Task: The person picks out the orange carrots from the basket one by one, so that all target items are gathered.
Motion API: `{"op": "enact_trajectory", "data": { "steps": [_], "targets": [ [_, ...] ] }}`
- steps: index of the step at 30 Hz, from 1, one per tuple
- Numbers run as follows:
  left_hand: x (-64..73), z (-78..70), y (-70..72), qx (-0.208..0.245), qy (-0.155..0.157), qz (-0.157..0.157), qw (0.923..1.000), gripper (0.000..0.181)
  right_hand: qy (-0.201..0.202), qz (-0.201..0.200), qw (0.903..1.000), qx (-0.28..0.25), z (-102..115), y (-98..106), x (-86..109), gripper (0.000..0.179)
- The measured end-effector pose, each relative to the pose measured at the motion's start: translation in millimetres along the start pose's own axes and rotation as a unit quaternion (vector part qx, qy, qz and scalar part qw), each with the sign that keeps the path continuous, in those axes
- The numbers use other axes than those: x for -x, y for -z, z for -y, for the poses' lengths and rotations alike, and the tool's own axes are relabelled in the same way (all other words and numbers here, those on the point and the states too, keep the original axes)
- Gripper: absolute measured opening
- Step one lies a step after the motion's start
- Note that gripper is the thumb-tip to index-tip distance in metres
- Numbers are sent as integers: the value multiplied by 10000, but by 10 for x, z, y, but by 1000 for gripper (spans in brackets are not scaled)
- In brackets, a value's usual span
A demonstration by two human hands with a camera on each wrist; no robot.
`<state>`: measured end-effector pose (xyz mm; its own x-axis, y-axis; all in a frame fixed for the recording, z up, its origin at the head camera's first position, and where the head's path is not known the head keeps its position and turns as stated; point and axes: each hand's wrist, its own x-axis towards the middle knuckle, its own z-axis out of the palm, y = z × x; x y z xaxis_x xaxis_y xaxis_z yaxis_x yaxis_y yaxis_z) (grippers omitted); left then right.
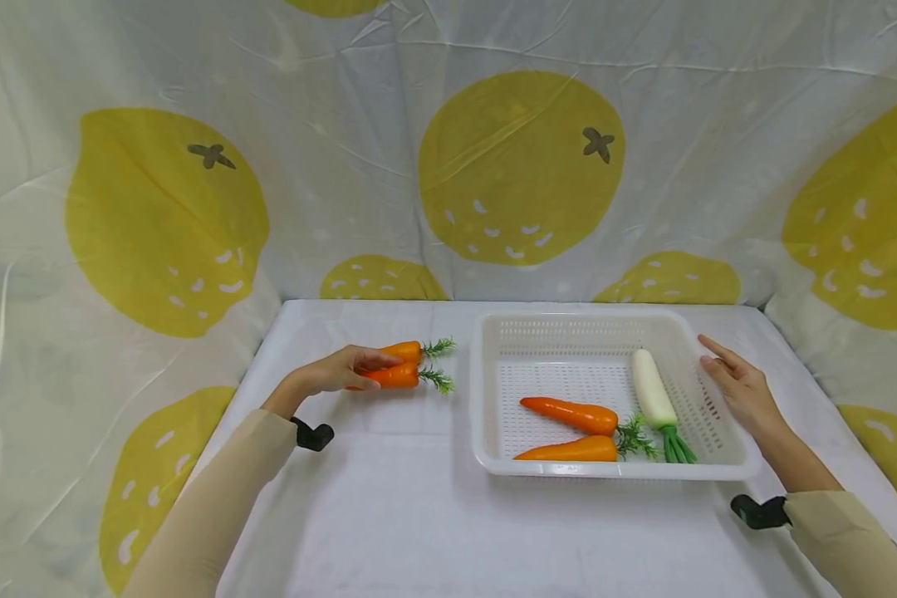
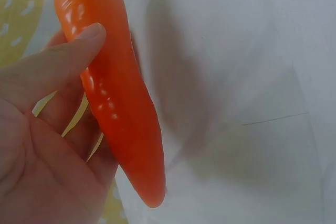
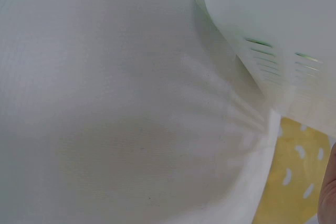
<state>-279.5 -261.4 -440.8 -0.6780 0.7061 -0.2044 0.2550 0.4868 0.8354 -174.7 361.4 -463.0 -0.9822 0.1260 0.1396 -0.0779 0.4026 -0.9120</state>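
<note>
My left hand point(image 1: 347, 368) grips an orange carrot point(image 1: 398, 377) with a green leafy top, its thumb lying along one side. In the left wrist view that carrot point(image 2: 118, 93) slants with its tip downward, beside its shadow on the cloth. Just behind it shows a second carrot point(image 1: 406, 350); whether the hand touches this one I cannot tell. My right hand point(image 1: 743, 390) is at the right side of a white plastic basket point(image 1: 613, 469), fingers extended along its rim. Inside lie two carrots point(image 1: 568, 448) and a white radish point(image 1: 652, 389) with green stalks.
A white cloth covers the table point(image 1: 419, 515). Behind and at both sides hangs a pale curtain point(image 1: 344, 166) printed with large yellow lemons. In the right wrist view, the basket's slotted wall point(image 3: 273, 30) fills the upper right.
</note>
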Motion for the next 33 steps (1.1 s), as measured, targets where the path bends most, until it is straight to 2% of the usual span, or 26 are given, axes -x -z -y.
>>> {"op": "enact_trajectory", "data": {
  "steps": [9,17,28,33],
  "targets": [
    [-61,41,-51,-160,64,0,9999,47,-38,-10,10000,28,-5,-4,-16,51],
    [-93,98,-86,-99,71,7,9999,47,-38,7,10000,54,-3,-2,-18,52],
    [-109,138,-102,-130,359,-74,9992,48,-75,-3,9999,-129,-28,8,-35,50],
    [-94,122,-82,-13,312,-74,9995,50,-79,3,9998,-156,-26,4,-34,49]
  ]
}}
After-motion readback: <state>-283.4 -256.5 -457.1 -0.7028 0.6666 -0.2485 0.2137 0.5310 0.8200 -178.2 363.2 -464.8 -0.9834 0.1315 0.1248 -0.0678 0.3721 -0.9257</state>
